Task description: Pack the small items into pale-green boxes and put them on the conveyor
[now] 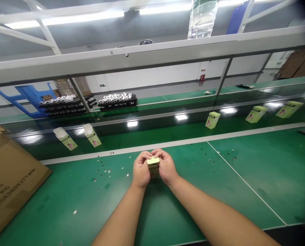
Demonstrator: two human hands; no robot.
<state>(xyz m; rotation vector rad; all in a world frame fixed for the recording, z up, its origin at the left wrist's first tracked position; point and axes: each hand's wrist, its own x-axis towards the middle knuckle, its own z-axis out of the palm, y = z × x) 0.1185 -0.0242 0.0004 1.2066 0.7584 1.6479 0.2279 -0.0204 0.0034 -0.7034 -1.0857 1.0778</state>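
A small light-green carton (153, 164) stands upright on the green worktop, held between both hands in front of me. My left hand (141, 169) wraps its left side, fingers bent over the upper edge. On the opposite side my right hand (167, 166) grips it the same way, fingertips meeting near the top flap. The flap is partly tilted, and the fingers hide whether it is fully tucked in. Much of the carton's back and sides is out of sight behind the hands.
Two similar cartons with raised flaps, one open carton (92, 135) among them, stand on the belt (152, 131) at left. Closed cartons, including a green carton (212, 120), are at right. A large cardboard box (11, 184) occupies the left. Trays of black-and-white balls (118, 100) lie beyond.
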